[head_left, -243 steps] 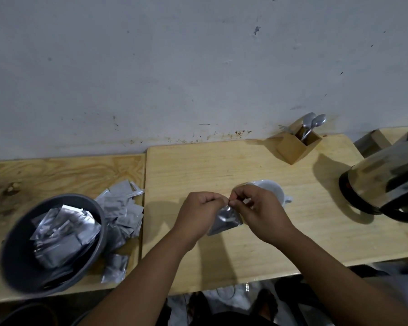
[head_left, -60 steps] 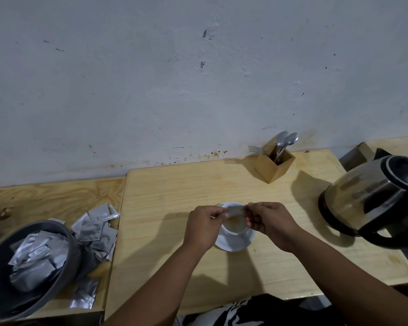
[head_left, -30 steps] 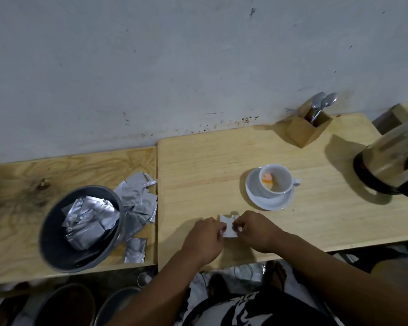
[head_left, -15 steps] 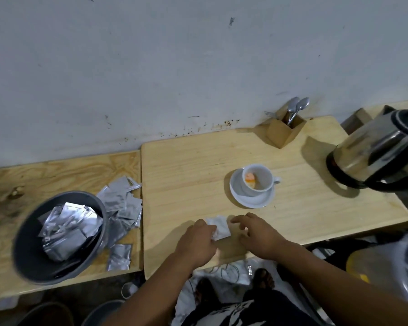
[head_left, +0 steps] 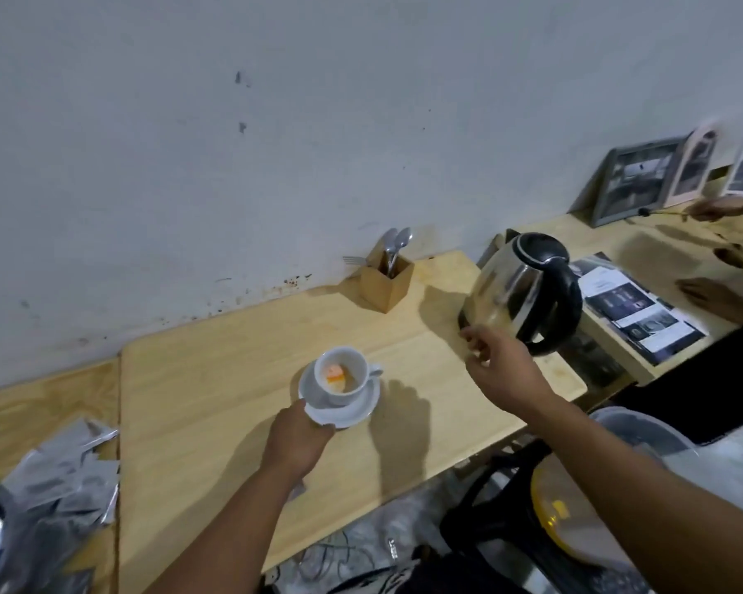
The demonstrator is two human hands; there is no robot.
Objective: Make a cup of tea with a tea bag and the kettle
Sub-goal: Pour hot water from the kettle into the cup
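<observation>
Several silver foil sachets (head_left: 67,467) heaped far left of the cup, on the darker wooden bench (head_left: 26,405). Left hand (head_left: 297,439) lying just in front of the cup, its fingers (head_left: 314,422) clasping the near rim of the white saucer (head_left: 352,411), curled under the edge. White cup (head_left: 343,375) standing upright on that saucer, on the pale bench (head_left: 215,379), handle turned to the right. Tea bag (head_left: 335,373) lying inside the cup, with an orange and pink tag showing at the bottom; any liquid too blurred to judge. Wooden cutlery box (head_left: 386,281) set behind and right of the cup, close against the grey wall (head_left: 275,122), holding spoons (head_left: 397,244) and a fork (head_left: 353,260). Right hand (head_left: 500,366) raised to the right of the cup, fingers (head_left: 475,340) spread loosely and gripping nothing, fingertips just short of the kettle's base. Steel kettle (head_left: 522,293) with black lid and handle standing well right of the cup, near the pale bench's far right corner. Printed sheets (head_left: 635,308) lying farther right on another bench, framed pictures (head_left: 638,180) leaning at the wall behind them. Another person's hands (head_left: 713,291) resting at the far right edge.
</observation>
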